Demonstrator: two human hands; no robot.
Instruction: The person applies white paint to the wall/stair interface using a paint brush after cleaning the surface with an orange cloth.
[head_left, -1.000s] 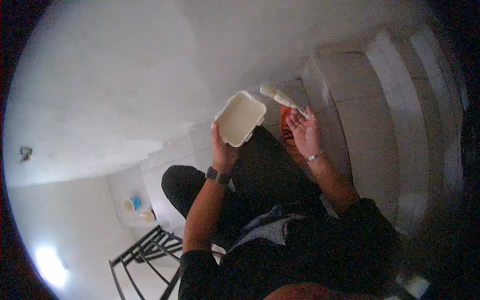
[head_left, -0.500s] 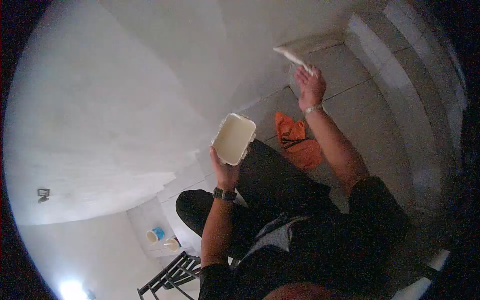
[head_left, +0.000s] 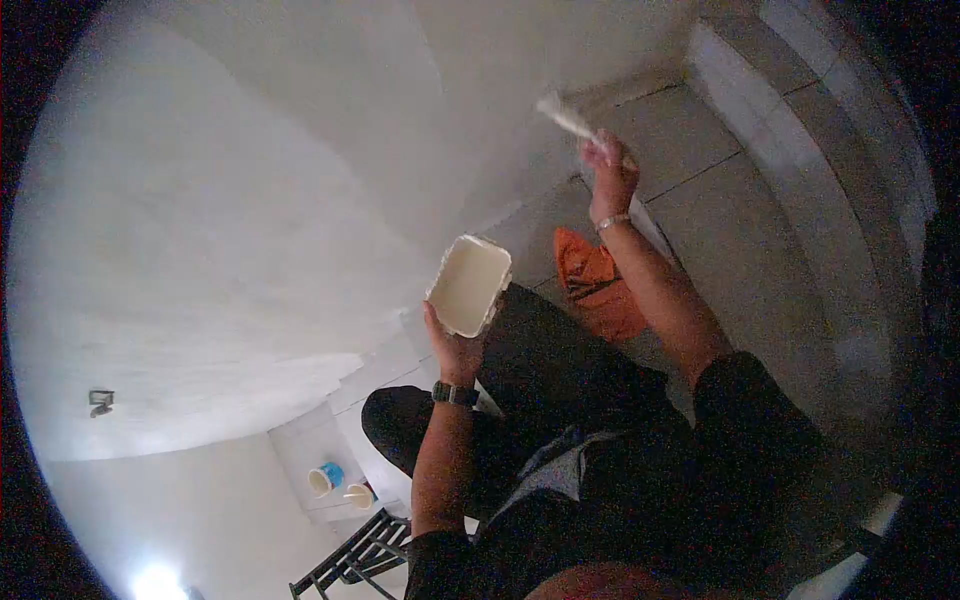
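Observation:
My left hand (head_left: 456, 352) holds up a rectangular plastic tub (head_left: 476, 239) from beneath, thumb along its near side. Smeared edges surround a cream-coloured inside that looks like paint. Out in front, my right hand (head_left: 610, 180) is closed around the handle of a paintbrush (head_left: 566, 116). Motion blurs the pale brush, and its tip points up and left, close to the foot of the wall (head_left: 330, 190) in this view. An orange cloth (head_left: 598, 285) lies on the floor below my right forearm.
Tiled steps (head_left: 790, 120) curve along the right. Large tiles cover the floor (head_left: 700, 220). At lower left stand a blue-and-white bucket (head_left: 325, 478), a smaller pale container (head_left: 360, 495) and a dark metal rack or ladder (head_left: 350, 555). A small fixture (head_left: 101, 402) sits on the wall.
My right hand has shifted a little left, and the brush has turned slightly and blurred. The tub stays in my left hand. The whole view has shifted slightly.

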